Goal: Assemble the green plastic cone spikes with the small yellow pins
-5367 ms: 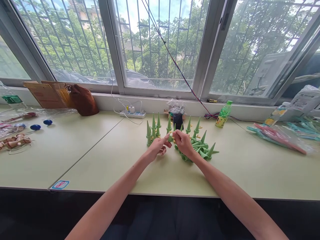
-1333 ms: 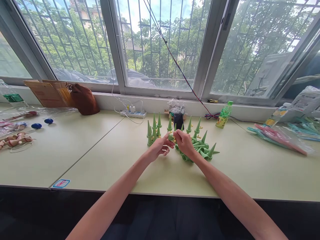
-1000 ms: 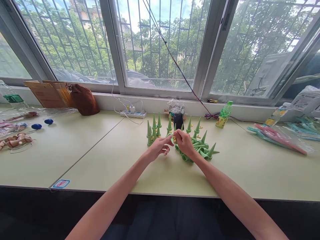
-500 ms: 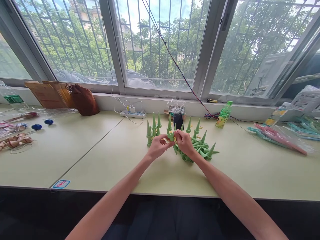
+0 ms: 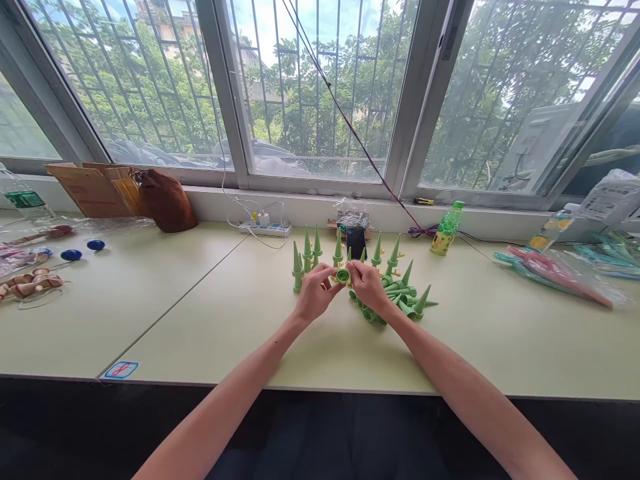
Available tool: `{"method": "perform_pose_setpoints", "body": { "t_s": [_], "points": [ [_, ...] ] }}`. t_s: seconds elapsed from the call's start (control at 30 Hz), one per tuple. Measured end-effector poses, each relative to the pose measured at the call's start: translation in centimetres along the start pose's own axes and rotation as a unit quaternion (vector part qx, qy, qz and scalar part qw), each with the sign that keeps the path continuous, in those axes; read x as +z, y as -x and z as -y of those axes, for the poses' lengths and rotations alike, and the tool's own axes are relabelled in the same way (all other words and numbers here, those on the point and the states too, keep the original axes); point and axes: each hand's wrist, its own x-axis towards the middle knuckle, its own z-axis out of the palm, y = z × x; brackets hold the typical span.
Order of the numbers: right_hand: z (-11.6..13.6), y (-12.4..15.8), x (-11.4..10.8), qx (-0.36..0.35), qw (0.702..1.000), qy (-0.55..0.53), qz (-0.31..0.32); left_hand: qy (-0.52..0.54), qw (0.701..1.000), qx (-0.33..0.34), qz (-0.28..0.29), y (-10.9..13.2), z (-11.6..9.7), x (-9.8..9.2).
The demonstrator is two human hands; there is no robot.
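Between my hands is a green plastic watering spike point(image 5: 343, 276), its round open end facing me. My left hand point(image 5: 316, 291) is closed around its rim with thumb and fingers. My right hand point(image 5: 369, 285) pinches at its right side; my fingers hide exactly what part it grips. Behind the hands stand several upright green spikes point(image 5: 297, 268) with small yellow valves. Close under my right hand lies a heap of loose green spikes point(image 5: 400, 293), some showing open ends.
A black phone-like object point(image 5: 357, 243) stands behind the spikes. Toward the back are a power strip point(image 5: 266, 229), a brown pouch point(image 5: 167, 200) and a green-capped bottle point(image 5: 447, 228). Blue balls point(image 5: 71, 255) lie at left; bagged pink and teal items point(image 5: 555, 273) lie at right.
The held spike has tipped so that its open end now faces me. Both hands stay nearly in place, still at the spike.
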Motion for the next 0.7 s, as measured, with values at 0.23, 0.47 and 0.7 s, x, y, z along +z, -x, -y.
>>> {"method": "perform_pose_setpoints", "body": {
  "t_s": [0.23,0.47,0.7],
  "points": [
    [-0.09,-0.02,-0.16,0.004,0.999,0.004,-0.043,0.101,0.989,-0.11,0.006,-0.33,0.32,0.11],
    [0.08,0.17,-0.26,-0.024,0.999,0.018,-0.026,0.284,0.903,-0.288,0.145,-0.55,0.08,-0.45],
    [-0.06,0.15,-0.04,-0.023,0.999,0.021,-0.009,0.339,0.882,-0.292,0.15,-0.6,-0.02,-0.32]
  ]
}}
